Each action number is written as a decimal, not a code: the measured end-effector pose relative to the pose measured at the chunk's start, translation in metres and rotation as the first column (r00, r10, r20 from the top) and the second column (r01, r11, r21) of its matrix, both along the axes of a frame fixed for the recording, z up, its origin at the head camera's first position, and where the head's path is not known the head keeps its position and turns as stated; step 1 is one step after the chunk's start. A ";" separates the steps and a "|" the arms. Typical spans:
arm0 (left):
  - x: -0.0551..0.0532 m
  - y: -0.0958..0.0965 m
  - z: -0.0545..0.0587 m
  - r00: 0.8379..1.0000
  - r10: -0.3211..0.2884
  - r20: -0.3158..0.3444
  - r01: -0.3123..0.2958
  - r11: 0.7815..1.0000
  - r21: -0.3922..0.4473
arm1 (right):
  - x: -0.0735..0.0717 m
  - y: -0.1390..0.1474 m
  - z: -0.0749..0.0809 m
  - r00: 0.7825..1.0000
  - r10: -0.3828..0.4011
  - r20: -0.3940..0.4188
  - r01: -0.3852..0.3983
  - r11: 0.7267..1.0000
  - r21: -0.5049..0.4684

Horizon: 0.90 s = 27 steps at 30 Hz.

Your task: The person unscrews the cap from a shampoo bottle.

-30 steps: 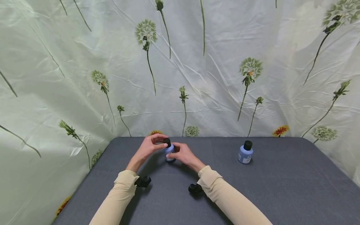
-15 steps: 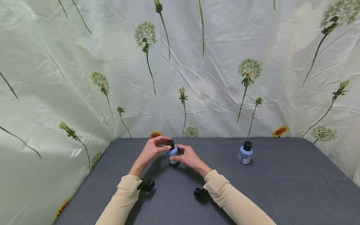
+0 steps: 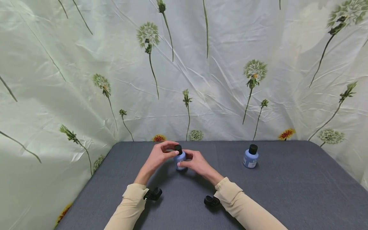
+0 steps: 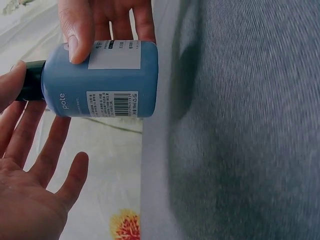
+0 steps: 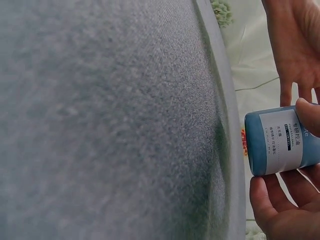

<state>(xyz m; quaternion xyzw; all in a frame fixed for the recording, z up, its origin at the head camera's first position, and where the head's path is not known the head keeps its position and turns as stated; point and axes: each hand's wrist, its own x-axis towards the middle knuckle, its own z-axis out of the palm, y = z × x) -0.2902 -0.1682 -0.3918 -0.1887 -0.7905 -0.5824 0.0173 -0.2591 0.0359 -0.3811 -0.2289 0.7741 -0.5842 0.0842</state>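
Observation:
Both hands hold a blue bottle with a black cap, left of the middle of the table in the head view. My left hand (image 3: 157,157) pinches the black cap (image 3: 178,149) between thumb and fingers. My right hand (image 3: 199,164) grips the blue bottle (image 3: 179,157) round its body, thumb in front and fingers behind. The bottle is nearly upright, its base seemingly just above the cloth. White printed labels with a barcode show on the bottle (image 4: 127,79) in the left wrist view. In the right wrist view the bottle (image 5: 274,142) is cut off at the right, cap out of frame.
A second blue bottle (image 3: 250,158) with a black cap stands upright on the right part of the dark grey table (image 3: 290,191). Behind the table hangs a pale curtain (image 3: 218,80) printed with dandelions. Black wrist cameras (image 3: 212,201) hang close over the tabletop.
Both hands have shifted together to the right and slightly toward the person, carrying the held bottle along. The hold on cap and body looks the same. The other bottle has stayed put.

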 end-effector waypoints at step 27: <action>0.012 0.039 -0.001 0.998 -0.068 0.013 0.068 0.997 0.029 | 0.003 0.033 -0.031 0.995 -0.101 0.003 0.101 0.995 -0.014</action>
